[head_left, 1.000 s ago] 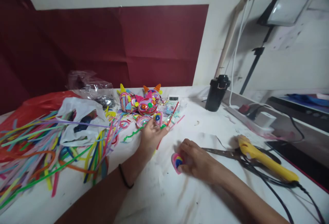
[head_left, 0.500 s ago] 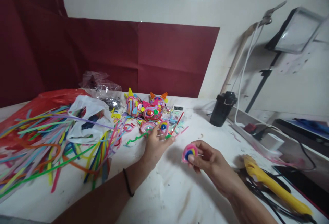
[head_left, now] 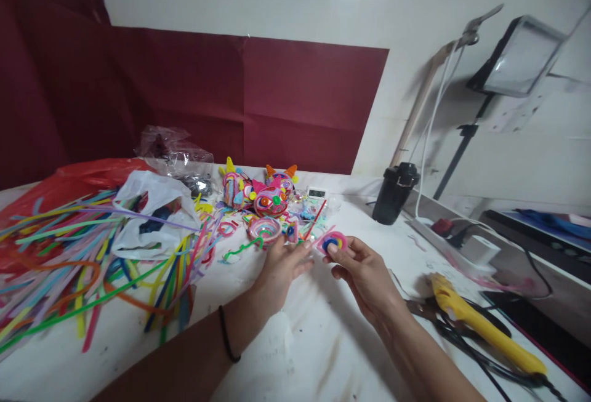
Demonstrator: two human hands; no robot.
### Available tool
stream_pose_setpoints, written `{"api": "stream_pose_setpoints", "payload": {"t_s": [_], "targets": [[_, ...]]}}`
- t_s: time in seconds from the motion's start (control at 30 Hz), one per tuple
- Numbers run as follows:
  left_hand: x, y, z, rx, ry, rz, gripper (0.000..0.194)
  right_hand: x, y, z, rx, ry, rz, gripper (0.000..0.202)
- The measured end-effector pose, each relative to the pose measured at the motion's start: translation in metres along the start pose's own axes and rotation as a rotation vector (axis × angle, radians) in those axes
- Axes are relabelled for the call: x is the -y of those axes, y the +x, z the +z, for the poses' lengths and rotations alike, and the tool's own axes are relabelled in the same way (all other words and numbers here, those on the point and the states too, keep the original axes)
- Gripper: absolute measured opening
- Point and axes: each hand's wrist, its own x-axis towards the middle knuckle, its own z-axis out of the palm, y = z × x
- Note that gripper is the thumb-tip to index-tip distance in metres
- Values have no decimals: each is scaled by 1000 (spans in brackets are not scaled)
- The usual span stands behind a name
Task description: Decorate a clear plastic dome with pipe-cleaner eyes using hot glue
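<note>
My right hand (head_left: pixel 362 269) pinches a flat coiled pipe-cleaner piece (head_left: pixel 340 241), blue in the middle with yellow and pink rings around it. A similar coiled piece (head_left: pixel 290 231), turned nearly edge-on, is held at the fingertips of my left hand (head_left: pixel 281 266). The two hands are close together above the white table, their pieces apart. Just beyond the left fingers lies a pink-rimmed coiled bowl shape (head_left: pixel 264 228). Behind it sit colourful pipe-cleaner animal heads (head_left: pixel 271 199) with pointed ears and button-like eyes. A red stick (head_left: pixel 316 220) slants up behind the hands.
Loose pipe cleaners (head_left: pixel 92 266) spread over the left side, beside a white plastic bag (head_left: pixel 154 242) and a red bag (head_left: pixel 87 174). A black cup (head_left: pixel 394 196) stands back right. At right lie a yellow-handled corded tool (head_left: pixel 494 334), a power strip (head_left: pixel 455 254) and a dark tablet-like slab (head_left: pixel 545 334).
My right hand has moved up and left with its coiled piece, closer to my left hand. The piece in my left hand has turned from facing me to nearly edge-on.
</note>
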Motion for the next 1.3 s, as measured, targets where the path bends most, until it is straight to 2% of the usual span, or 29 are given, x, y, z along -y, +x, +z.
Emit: {"api": "stream_pose_setpoints", "payload": {"t_s": [0.2,0.47,0.77,0.97,1.1,1.2,1.3], "targets": [[3,0,-1,-24,-43,-24,38,-5,0,1,-37,-4,-17,42],[7,0,1,-66,-132,-15,31,-10,-2,4,-56,-13,-42,42],[12,3,-1,-61,-168,20,29,-18,0,6,-44,2,-54,41],[20,3,-4,-139,-35,-48,20,-15,4,-3,-116,44,-61,45],[20,4,-6,-151,113,-28,23,-9,6,-14,-189,72,-73,46],[8,9,-5,-159,296,51,26,-4,6,-19,-216,101,-84,46],[-14,16,-4,-141,506,184,25,-1,6,-24,-225,131,-94,47]]}}
